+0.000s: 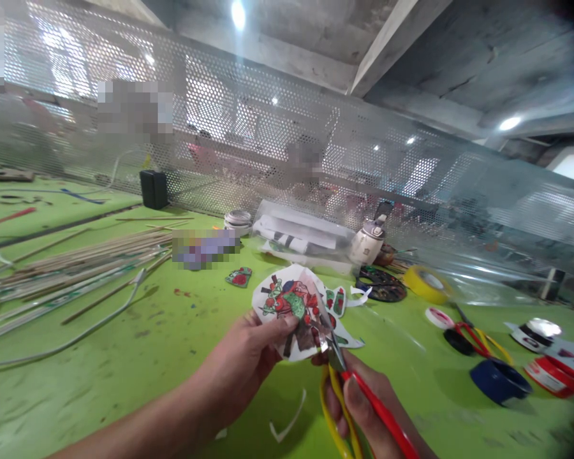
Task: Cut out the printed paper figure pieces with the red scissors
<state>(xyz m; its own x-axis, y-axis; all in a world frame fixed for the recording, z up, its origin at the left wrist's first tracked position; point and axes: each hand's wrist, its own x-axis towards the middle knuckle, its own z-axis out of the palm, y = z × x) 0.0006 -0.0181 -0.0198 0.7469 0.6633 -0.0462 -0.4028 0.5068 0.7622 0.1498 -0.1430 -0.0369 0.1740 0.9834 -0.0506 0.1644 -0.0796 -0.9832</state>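
Our left hand [256, 341], right hand [358, 390], scissors [337, 358] and painted cutout [291, 305], just below centre.
From the lower left, our left forearm slants up, the hand pinching the cutout, thumb on top; our right hand, its wrist cut off at the bottom edge, clasps the scissors' handles. Our left fingers are mostly hidden beneath the cutout; we cannot tell how far the blades are parted.

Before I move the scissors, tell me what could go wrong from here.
The scissors lie across the painted paper cutout, so a slip might cut into the drawing.

The left hand grips the paper near the blades, its thumb on the drawing; a careless turn could nick a finger.

Painted pieces lie just behind the paper and might get knocked.
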